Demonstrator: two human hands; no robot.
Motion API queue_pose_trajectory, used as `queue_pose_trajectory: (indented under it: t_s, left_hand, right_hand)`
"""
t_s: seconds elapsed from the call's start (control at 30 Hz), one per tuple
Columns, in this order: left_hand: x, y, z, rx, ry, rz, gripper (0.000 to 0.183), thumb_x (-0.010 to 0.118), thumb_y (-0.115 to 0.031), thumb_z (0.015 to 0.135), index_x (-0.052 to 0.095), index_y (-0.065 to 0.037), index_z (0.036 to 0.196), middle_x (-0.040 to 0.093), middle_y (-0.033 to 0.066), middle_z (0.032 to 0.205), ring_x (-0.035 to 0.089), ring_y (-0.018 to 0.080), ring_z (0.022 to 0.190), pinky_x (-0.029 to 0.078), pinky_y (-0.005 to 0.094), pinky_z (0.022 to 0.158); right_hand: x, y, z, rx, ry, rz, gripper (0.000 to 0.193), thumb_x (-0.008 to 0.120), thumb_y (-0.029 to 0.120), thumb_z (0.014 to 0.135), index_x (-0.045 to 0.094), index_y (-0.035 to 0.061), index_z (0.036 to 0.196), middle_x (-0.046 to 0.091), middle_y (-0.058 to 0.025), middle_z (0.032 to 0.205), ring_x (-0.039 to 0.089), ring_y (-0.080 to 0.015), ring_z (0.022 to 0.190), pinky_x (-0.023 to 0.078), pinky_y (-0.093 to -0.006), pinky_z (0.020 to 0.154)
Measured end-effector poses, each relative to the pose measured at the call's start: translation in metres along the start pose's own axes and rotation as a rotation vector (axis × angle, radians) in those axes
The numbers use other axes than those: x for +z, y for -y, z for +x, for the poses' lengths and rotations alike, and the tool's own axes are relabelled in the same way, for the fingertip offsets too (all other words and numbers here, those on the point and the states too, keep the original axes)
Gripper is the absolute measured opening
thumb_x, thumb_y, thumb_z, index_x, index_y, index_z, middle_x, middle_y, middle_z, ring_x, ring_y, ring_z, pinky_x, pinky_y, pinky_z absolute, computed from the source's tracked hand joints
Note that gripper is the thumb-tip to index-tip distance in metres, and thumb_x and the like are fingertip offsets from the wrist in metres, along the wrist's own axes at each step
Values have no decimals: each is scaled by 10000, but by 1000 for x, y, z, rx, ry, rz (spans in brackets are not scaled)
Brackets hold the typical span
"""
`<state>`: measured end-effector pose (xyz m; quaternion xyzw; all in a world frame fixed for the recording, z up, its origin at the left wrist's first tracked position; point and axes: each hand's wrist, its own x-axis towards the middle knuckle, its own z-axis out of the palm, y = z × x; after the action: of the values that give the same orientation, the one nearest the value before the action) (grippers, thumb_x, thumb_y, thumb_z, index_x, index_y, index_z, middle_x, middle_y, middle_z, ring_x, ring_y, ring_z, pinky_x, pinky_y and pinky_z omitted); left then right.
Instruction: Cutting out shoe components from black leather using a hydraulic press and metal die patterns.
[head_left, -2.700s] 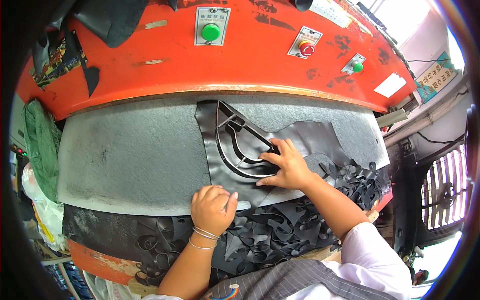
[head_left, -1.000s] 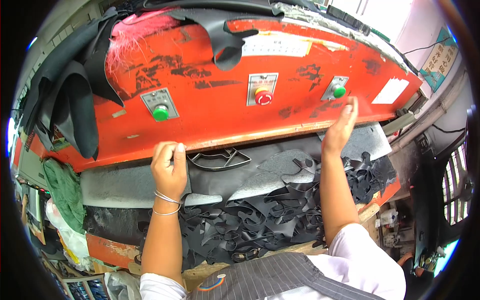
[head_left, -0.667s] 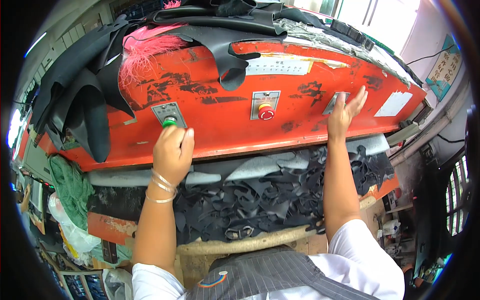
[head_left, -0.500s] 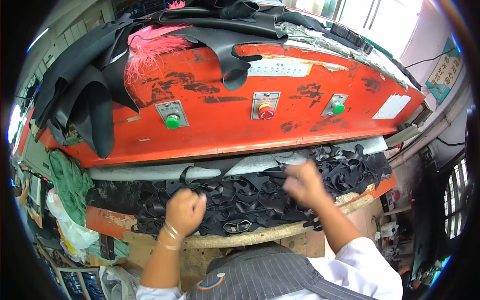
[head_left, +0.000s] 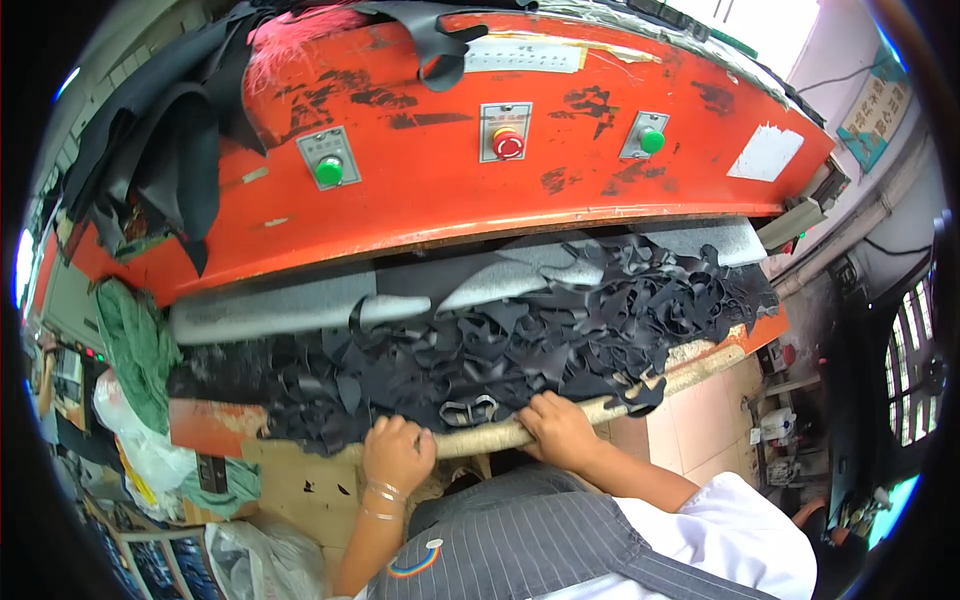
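Observation:
Both of my hands are at the front edge of a red machine's work surface. My left hand (head_left: 398, 453), with bangles at its wrist, is closed over the pale rounded rail (head_left: 480, 441). Farther right, my right hand (head_left: 556, 430) has its fingers curled over the same rail. Beyond them spreads a heap of black leather scraps (head_left: 520, 340), tangled strips and offcuts. Among the scraps, between my hands, lies a small pale-edged, loop-shaped piece (head_left: 468, 410). Behind the heap runs a whitish-grey board (head_left: 270, 312), partly covered by black sheet.
The red machine body (head_left: 420, 190) rises ahead, with a red stop button (head_left: 508, 144) between two green buttons (head_left: 328, 170). Black leather sheets (head_left: 180, 160) hang at its left. Green cloth (head_left: 135, 330) and plastic bags (head_left: 150, 430) stand left. Tiled floor (head_left: 690, 430) shows at right.
Both hands have come down from above the scraps to the front rail and closed on it. The view has tilted lower, and the scrap heap sits close to the rail.

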<state>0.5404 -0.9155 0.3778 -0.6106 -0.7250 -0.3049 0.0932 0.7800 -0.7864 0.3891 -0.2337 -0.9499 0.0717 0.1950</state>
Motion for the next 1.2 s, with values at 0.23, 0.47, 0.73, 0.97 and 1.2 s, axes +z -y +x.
queue_pose_trajectory:
  t_s: [0.23,0.47,0.73,0.97,1.2]
  left_hand:
    - [-11,21,35,22,304,-222,199,699,-216,784,652,-78,647,624,86,690,590,306,682,483,407,635]
    - [91,82,231,65,103,-227,184,652,-111,799,620,-9,949,606,177,1050,546,392,1048,447,463,870]
    - [112,95,241,-90,77,-133,401,647,-160,827,506,37,1146,483,226,1291,407,424,1300,314,487,1095]
    - [118,92,240,-144,175,136,592,576,-263,881,381,15,1366,395,208,1447,315,335,1396,135,531,1163]
    - [118,86,240,-169,232,201,556,529,-285,903,425,2,1368,397,160,1463,302,306,1408,150,522,1159]
  right_hand:
    - [-36,-6,44,168,518,360,485,668,465,833,647,48,1079,647,-164,1048,612,-352,1024,501,-443,823]
    - [33,-55,289,121,-34,100,515,726,454,724,613,57,1032,597,-179,1118,537,-326,1094,415,-410,873]
    - [54,-81,331,300,85,136,726,650,652,728,579,0,1041,621,-156,948,581,-307,962,411,-405,857]
    - [70,-88,329,240,-146,17,573,545,546,868,665,-14,882,622,-163,896,574,-306,908,457,-388,811]
    - [19,-137,314,145,-268,193,505,634,506,813,675,9,733,655,-169,769,650,-332,755,527,-423,634]
